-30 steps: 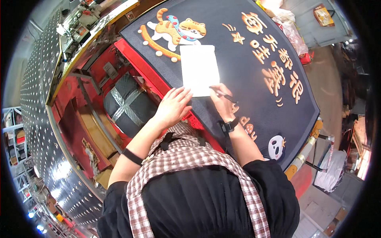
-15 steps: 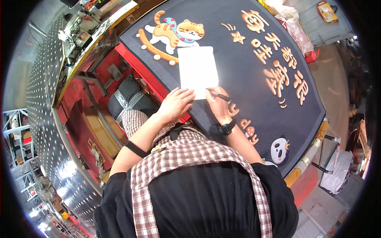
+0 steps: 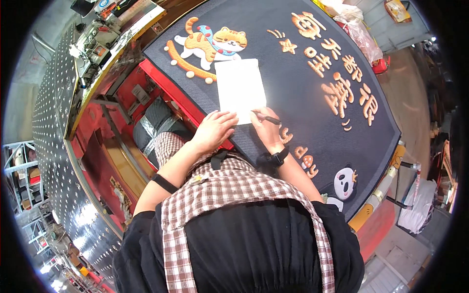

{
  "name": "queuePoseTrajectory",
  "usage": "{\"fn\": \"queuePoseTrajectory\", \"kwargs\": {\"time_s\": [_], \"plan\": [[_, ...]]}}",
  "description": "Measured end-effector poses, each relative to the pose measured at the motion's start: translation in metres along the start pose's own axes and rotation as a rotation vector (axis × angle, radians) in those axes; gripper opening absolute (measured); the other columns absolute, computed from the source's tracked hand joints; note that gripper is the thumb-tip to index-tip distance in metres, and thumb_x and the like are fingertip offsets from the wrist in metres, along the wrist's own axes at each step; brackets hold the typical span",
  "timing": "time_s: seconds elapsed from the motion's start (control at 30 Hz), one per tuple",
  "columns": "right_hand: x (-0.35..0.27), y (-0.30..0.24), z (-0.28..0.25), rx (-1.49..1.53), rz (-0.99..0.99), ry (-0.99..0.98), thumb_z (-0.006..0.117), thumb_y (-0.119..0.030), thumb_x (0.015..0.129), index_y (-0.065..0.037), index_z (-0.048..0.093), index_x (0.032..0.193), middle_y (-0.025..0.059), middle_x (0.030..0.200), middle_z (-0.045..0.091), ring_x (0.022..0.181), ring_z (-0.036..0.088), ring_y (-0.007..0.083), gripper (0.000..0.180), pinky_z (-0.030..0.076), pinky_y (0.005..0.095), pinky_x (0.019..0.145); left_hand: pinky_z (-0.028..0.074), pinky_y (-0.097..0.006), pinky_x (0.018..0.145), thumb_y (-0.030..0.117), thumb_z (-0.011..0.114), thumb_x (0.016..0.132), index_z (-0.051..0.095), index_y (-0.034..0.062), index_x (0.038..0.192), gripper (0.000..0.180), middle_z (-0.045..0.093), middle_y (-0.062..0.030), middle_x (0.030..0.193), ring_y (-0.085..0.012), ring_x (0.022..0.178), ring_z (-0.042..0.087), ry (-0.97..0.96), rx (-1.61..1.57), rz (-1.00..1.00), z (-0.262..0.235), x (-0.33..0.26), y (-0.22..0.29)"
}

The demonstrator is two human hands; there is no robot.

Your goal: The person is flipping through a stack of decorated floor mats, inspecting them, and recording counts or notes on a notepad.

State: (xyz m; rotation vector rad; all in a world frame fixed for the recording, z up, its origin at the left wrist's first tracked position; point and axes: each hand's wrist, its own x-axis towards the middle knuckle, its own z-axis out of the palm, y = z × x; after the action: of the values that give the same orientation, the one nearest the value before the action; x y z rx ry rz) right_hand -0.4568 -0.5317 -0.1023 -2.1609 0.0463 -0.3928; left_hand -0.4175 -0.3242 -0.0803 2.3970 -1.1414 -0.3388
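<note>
Dark mat (image 3: 281, 78) w/ cat (image 3: 209, 46) & raised lettering (image 3: 306, 28) is spread out across the work area; white pad (image 3: 240, 85) is laid flat on it, just beside cat. Pad's lower L corner is touched by L hand (image 3: 213, 130), fingers extended, nothing gripped. Dark pen (image 3: 271, 119) is pinched betw. thumb & fingers by R hand (image 3: 266, 132) at pad's lower R edge; tip contact can't be told.

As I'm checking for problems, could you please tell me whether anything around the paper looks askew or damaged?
Nothing stands out: the white paper lies flat on the dark mat, the left hand at its lower left corner and the right hand holding a pen over it. Glare washes out its surface.
</note>
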Motion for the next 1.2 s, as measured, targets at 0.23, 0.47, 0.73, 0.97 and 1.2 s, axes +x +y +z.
{"fn": "queuePoseTrajectory", "kwargs": {"time_s": [0.23, 0.47, 0.73, 0.97, 1.2], "plan": [[-0.002, 0.002, 0.001, 0.009, 0.037, -0.016, 0.062, -0.010, 0.080, 0.000, 0.063, 0.086, 0.0141, 0.084, 0.064, 0.081, 0.061, 0.0315, 0.011, 0.048, 0.0394, 0.073, 0.031, -0.044, 0.108, 0.021, 0.056, 0.090, 0.057, 0.0084, 0.122, 0.034, 0.052, -0.0088, 0.133, -0.0267, 0.126, 0.045, 0.061, 0.008, 0.016, 0.003, -0.002, 0.000], [-0.003, 0.007, 0.003, 0.067, 0.131, 0.007, 0.063, -0.008, 0.080, 0.000, 0.063, 0.086, 0.0145, 0.085, 0.064, 0.081, 0.061, 0.0313, 0.010, 0.048, 0.0388, 0.074, 0.032, -0.043, 0.107, 0.021, 0.056, 0.090, 0.058, 0.0077, 0.120, 0.033, 0.053, -0.0088, 0.132, -0.0266, 0.125, 0.045, 0.080, -0.011, 0.009, 0.003, -0.002, -0.001], [-0.002, 0.004, 0.000, 0.012, 0.076, -0.027, 0.064, -0.009, 0.081, -0.001, 0.064, 0.090, 0.0142, 0.086, 0.065, 0.083, 0.062, 0.0299, 0.012, 0.049, 0.0383, 0.074, 0.033, -0.043, 0.106, 0.020, 0.057, 0.089, 0.059, 0.0071, 0.119, 0.033, 0.054, -0.0091, 0.131, -0.0266, 0.124, 0.046, 0.089, -0.032, 0.018, 0.002, -0.001, -0.001], [-0.004, 0.008, 0.002, 0.042, 0.129, 0.001, 0.063, -0.008, 0.080, 0.000, 0.063, 0.088, 0.0144, 0.085, 0.064, 0.082, 0.062, 0.0304, 0.011, 0.049, 0.0384, 0.073, 0.031, -0.043, 0.108, 0.020, 0.056, 0.090, 0.058, 0.0078, 0.121, 0.034, 0.053, -0.0085, 0.133, -0.0266, 0.126, 0.044, 0.070, -0.049, 0.011, 0.002, -0.002, -0.003], [-0.005, 0.011, 0.005, 0.059, 0.133, 0.013, 0.062, -0.007, 0.079, 0.000, 0.060, 0.086, 0.0145, 0.084, 0.063, 0.081, 0.061, 0.0313, 0.010, 0.048, 0.0394, 0.073, 0.029, -0.044, 0.109, 0.021, 0.055, 0.091, 0.057, 0.0085, 0.124, 0.035, 0.051, -0.0084, 0.136, -0.0270, 0.128, 0.043, 0.045, -0.062, 0.001, 0.002, -0.002, -0.003]]}}
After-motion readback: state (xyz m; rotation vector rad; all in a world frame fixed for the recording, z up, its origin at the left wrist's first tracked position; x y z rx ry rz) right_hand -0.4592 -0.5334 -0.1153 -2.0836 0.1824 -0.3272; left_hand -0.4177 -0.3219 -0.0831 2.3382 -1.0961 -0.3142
